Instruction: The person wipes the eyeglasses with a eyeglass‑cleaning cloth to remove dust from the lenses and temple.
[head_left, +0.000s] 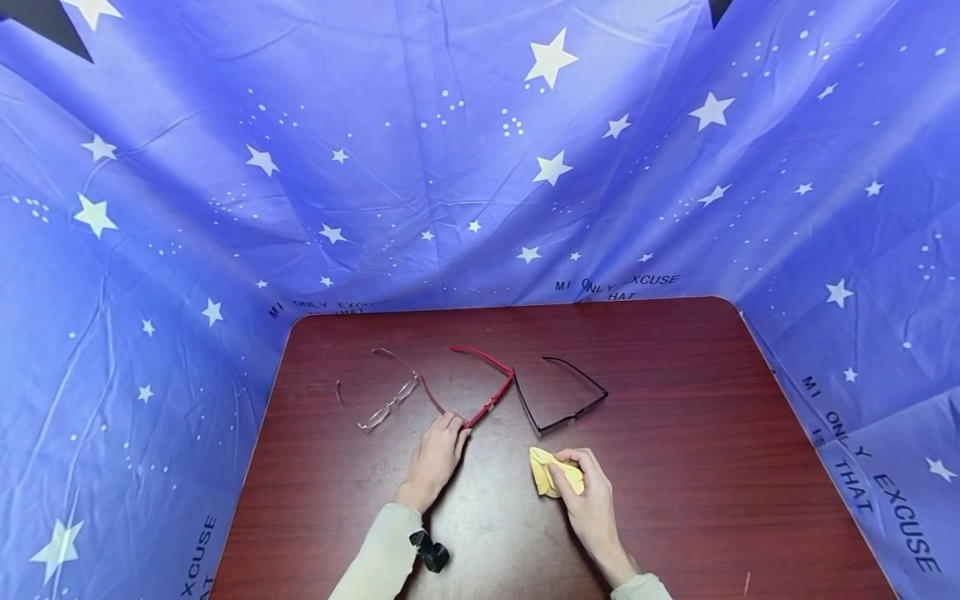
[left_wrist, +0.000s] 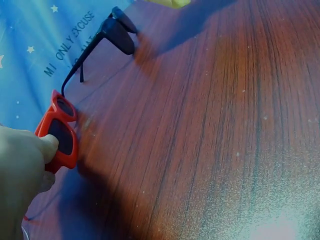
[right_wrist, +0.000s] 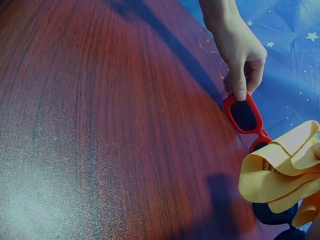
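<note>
Red-framed sunglasses (head_left: 491, 403) with dark lenses stand on the table, temples spread toward the back. My left hand (head_left: 437, 457) pinches their left front corner, the thumb over the edge of a dark lens (left_wrist: 61, 136) in the left wrist view. To the right, my right hand (head_left: 592, 500) holds a crumpled yellow cloth (head_left: 546, 473) between thumb and fingers, close over the table. Black sunglasses (head_left: 573, 414) stand just beyond the cloth, temples unfolded. Left of the red pair are clear-framed glasses (head_left: 388, 403) with thin temples. In the right wrist view the cloth (right_wrist: 280, 162) partly covers both sunglasses.
The dark red wood-grain table (head_left: 712, 467) has rounded far corners. A blue curtain (head_left: 427, 167) with white stars and printed words surrounds it on the back and sides. A black strap piece (head_left: 430, 552) sits at my left wrist.
</note>
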